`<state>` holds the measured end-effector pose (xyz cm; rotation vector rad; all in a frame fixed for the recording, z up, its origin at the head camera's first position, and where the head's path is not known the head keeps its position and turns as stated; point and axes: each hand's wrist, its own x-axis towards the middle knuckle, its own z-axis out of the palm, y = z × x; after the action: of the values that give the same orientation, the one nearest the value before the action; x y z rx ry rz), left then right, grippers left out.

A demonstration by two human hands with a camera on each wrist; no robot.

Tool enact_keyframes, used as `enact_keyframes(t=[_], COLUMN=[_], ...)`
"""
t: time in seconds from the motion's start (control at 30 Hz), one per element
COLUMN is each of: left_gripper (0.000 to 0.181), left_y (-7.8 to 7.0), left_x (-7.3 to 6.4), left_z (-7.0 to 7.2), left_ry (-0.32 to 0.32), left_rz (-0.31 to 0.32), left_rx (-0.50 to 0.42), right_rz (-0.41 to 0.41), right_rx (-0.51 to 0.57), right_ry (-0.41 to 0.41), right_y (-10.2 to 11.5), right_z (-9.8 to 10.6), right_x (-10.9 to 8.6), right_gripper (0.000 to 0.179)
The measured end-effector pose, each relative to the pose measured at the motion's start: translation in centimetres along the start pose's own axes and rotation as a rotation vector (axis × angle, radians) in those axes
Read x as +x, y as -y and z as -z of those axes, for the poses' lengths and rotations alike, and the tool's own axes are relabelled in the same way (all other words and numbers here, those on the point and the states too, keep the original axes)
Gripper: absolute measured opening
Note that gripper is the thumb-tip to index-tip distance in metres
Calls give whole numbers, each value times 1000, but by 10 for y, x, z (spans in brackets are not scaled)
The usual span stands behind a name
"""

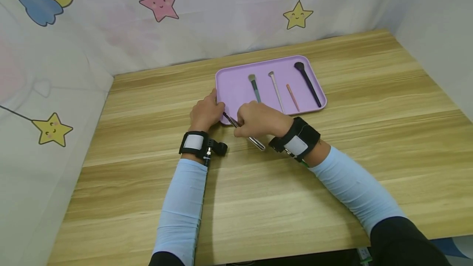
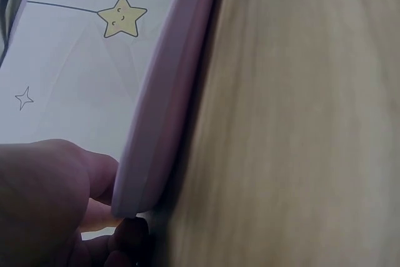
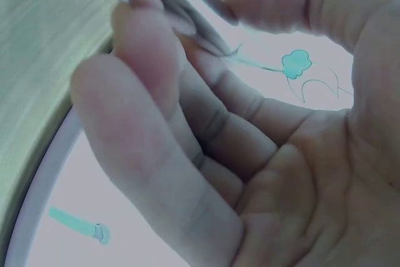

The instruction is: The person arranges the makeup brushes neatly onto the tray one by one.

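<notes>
A slim makeup brush with a dark tip and a shiny silver handle is pinched between the thumb and fingers of my right hand. It slants over the near left part of the purple tray, silver end toward me. In the right wrist view the brush is blurred and partly cut off at the top. My left hand grips the tray's left edge; the left wrist view has the thumb and fingers at the tray's corner.
Inside the tray lie a green-handled brush, a white angled brush, a short orange stick and a large black brush. Beneath is a wooden table; a printed curtain hangs behind it.
</notes>
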<state>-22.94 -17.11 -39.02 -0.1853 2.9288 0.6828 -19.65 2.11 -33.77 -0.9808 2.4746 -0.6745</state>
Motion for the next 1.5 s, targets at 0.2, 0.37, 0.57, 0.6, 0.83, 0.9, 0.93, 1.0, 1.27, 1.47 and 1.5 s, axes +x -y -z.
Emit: enact_keyframes(t=[0.2, 0.37, 0.57, 0.6, 0.83, 0.9, 0.93, 1.0, 1.27, 1.47, 1.5], left_gripper=[65, 67, 68, 67, 67, 67, 68, 67, 67, 66, 66], left_y=[1, 2, 3, 3, 1, -1, -1, -1, 3, -3, -5], left_x=[1, 1, 2, 2, 3, 3, 3, 3, -2, -2, -2], left_z=[-1, 0, 1, 0, -4, -6, -7, -8, -11, -16, -17], left_ry=[-2, -4, -14, -16, -13, -6, -3, 2, -13, -19, -18], left_rz=[-11, -12, -15, -14, 0, -3, -4, 3, 12, -2, -5], left_rx=[9, 10, 3, 2, -9, -12, -12, -10, 4, 5, 6], right_rz=[-19, -58, -74, -75, -121, -145, -149, -154, -200, -238, -243], right_rx=[4, 30, 65, 64, 91, 107, 115, 123, 100, 72, 68], right_ry=[-48, -129, -194, -203, -251, -261, -267, -274, -276, -312, -317], right_y=[-4, -6, -9, -9, -21, -26, -28, -32, -42, -46, -46], right_z=[3, 4, 4, 4, -1, -3, -4, -6, -12, -13, -14], right_x=[4, 7, 10, 11, 15, 17, 19, 23, 46, 56, 57], right_gripper=[17, 22, 22, 22, 30, 32, 32, 30, 32, 43, 44])
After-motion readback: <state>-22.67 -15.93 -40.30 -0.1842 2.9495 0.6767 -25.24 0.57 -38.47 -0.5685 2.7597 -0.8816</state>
